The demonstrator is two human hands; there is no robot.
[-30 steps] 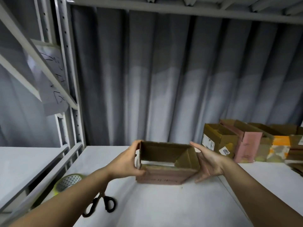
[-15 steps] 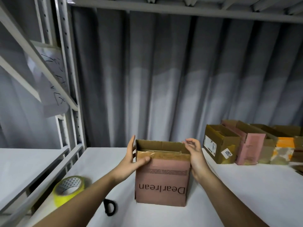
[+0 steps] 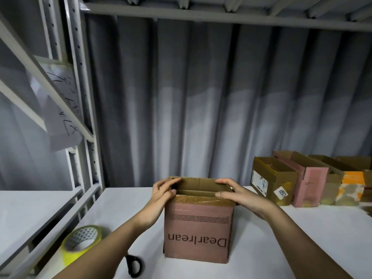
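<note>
A yellow roll of tape (image 3: 81, 243) lies at the near left of the white shelf (image 3: 302, 228), and the black handle of a pair of scissors (image 3: 133, 265) shows just to its right, the blades hidden. At the far right a row of open cardboard boxes stands before the grey curtain (image 3: 201, 107): a brown box (image 3: 271, 181) with white labels, a pink box (image 3: 308, 184) touching it, then others, one bearing an orange patch (image 3: 353, 177). On the left a sheet of paper (image 3: 60, 117) with handwriting hangs on the grey metal rack (image 3: 84, 117), beyond which lies another white shelf.
</note>
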